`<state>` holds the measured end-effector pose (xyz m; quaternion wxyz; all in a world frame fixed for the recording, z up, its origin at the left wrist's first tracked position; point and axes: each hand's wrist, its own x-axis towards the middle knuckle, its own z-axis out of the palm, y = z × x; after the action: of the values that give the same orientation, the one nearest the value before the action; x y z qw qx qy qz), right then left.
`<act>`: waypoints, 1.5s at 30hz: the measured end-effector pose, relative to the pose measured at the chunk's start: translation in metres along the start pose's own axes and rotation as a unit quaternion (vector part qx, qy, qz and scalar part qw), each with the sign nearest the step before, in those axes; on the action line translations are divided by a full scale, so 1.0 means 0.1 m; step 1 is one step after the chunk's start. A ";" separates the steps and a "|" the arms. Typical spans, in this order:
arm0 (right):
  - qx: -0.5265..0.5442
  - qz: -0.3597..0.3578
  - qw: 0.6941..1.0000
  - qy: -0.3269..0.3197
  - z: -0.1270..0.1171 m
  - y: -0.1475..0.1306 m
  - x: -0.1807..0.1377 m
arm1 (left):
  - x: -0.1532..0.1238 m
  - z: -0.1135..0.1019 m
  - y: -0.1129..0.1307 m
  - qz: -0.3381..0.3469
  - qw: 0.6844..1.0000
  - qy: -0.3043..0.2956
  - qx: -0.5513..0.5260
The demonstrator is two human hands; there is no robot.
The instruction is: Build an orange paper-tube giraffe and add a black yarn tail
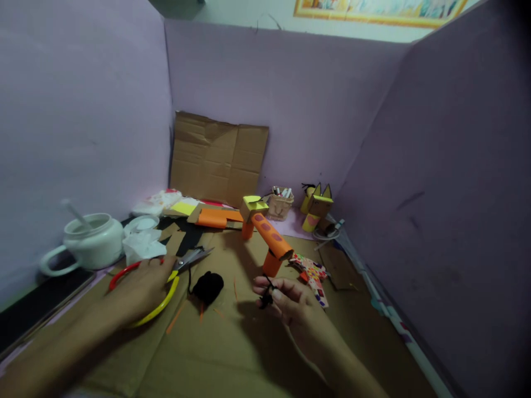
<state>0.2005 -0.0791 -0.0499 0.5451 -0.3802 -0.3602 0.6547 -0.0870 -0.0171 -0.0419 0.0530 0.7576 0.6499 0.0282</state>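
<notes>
My left hand [145,284] rests over the red and yellow handles of a pair of scissors [188,260], fingers curled around them, blades pointing right. My right hand [286,298] pinches a small tuft of black yarn [265,298] between its fingertips. A ball of black yarn [207,286] lies on the cardboard between the two hands. Just beyond my right hand stands an orange paper-roll giraffe [267,235] with pink spots and a yellow box head.
A brown cardboard sheet [232,342] covers the desk, walled by purple partitions. A white pot [89,240] with tissue sits left. A cardboard panel [218,160] leans at the back. A small basket [280,204], a yellow box figure [317,213] and a spotted paper piece [313,273] lie right.
</notes>
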 end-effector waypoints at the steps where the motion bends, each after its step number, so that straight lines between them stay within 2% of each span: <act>1: 0.003 0.000 1.000 -0.001 -0.01 0.01 0.00 | 0.02 0.04 -0.02 0.006 1.000 0.002 0.001; 5: 0.009 0.014 1.000 -0.008 -0.05 0.04 0.02 | 0.12 0.03 -0.14 0.050 0.999 0.010 -0.009; 8: 0.016 0.021 1.000 -0.001 -0.03 0.03 0.01 | 0.15 -0.14 -0.06 0.062 0.994 0.076 -0.052; 10: 0.021 0.021 1.000 0.003 -0.01 0.01 0.01 | 0.11 -0.26 0.18 0.050 0.976 0.155 -0.145; 13: 0.022 0.021 1.000 0.005 0.01 0.00 0.00 | 0.00 -0.36 0.73 0.156 0.912 0.217 -0.310; 16: 0.010 0.009 1.000 0.002 0.00 0.00 0.01 | -0.08 -0.32 1.21 0.265 0.879 0.192 -0.348; 19: 0.002 -0.001 1.000 -0.006 -0.02 0.01 0.02 | -0.08 -0.21 1.40 0.301 0.868 0.172 -0.355; 25: -0.008 -0.012 1.000 -0.008 0.00 -0.01 0.01 | -0.06 -0.07 1.34 0.276 0.847 0.196 -0.411; 29: 0.002 0.000 1.000 -0.027 0.00 -0.05 0.00 | -0.11 -0.08 1.33 0.300 0.834 0.199 -0.418; 35: -0.016 0.037 0.998 -0.046 -0.01 -0.11 -0.02 | -0.10 -0.12 1.30 0.289 0.821 0.190 -0.455; 37: -0.025 0.050 0.996 -0.074 -0.01 -0.12 -0.04 | -0.10 -0.13 1.27 0.300 0.816 0.172 -0.464; 40: -0.035 0.062 0.992 -0.104 -0.01 -0.11 -0.05 | -0.10 -0.16 1.26 0.325 0.816 0.108 -0.466; 43: -0.041 0.081 0.991 -0.100 -0.02 -0.10 -0.04 | -0.11 -0.16 1.27 0.324 0.823 0.052 -0.464; 45: -0.047 0.085 0.991 -0.090 -0.02 -0.10 -0.04 | -0.12 -0.15 1.29 0.321 0.833 0.040 -0.450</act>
<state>0.2073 -0.0811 -0.0422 0.4336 -0.3743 -0.4048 0.7128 0.0360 -0.0473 -0.0113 0.3494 0.8145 0.2875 0.3631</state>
